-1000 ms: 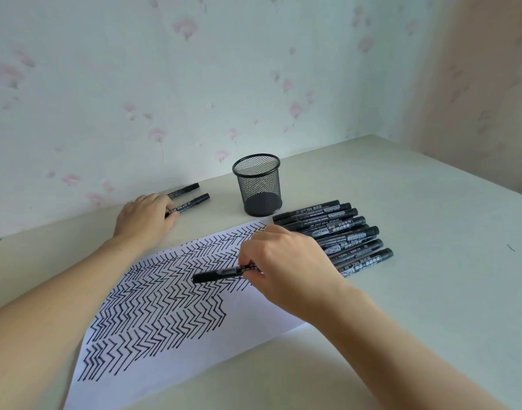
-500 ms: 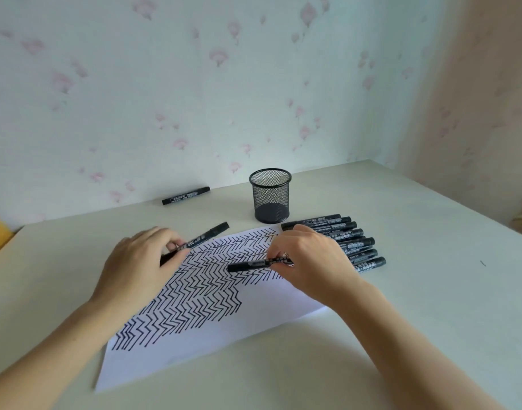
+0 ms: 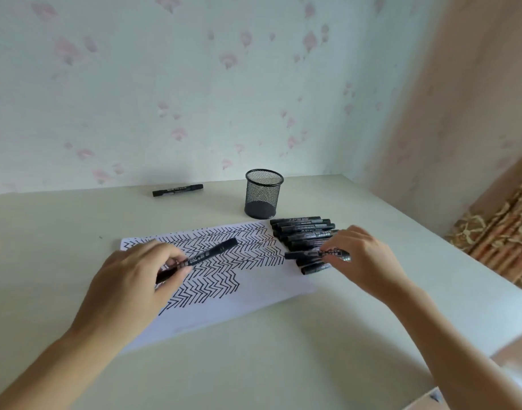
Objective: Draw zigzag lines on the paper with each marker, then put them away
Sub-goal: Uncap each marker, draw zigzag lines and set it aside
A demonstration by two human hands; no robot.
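My left hand [image 3: 129, 287] pinching a marker [image 3: 208, 255] over the zigzag-covered paper [image 3: 254, 294], my right hand [image 3: 361, 261] holding a second marker [image 3: 305, 255] at the marker row [image 3: 302, 227], mesh cup [image 3: 263, 193] upright on the bench [image 3: 283, 350]

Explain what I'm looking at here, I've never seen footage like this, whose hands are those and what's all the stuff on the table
No machine is involved: a person wears a wide-angle camera on the head, which looks forward and down, so the two bare arms reaching in from below are their own.

On the pale table lies a sheet of paper largely covered with black zigzag lines. Behind it stands a black mesh pen cup, and a lone marker lies near the wall. To the right of the paper is a row of black markers side by side.

The left hand holds a black marker above the paper. The right hand pinches another marker at the row, though its grip is partly hidden.
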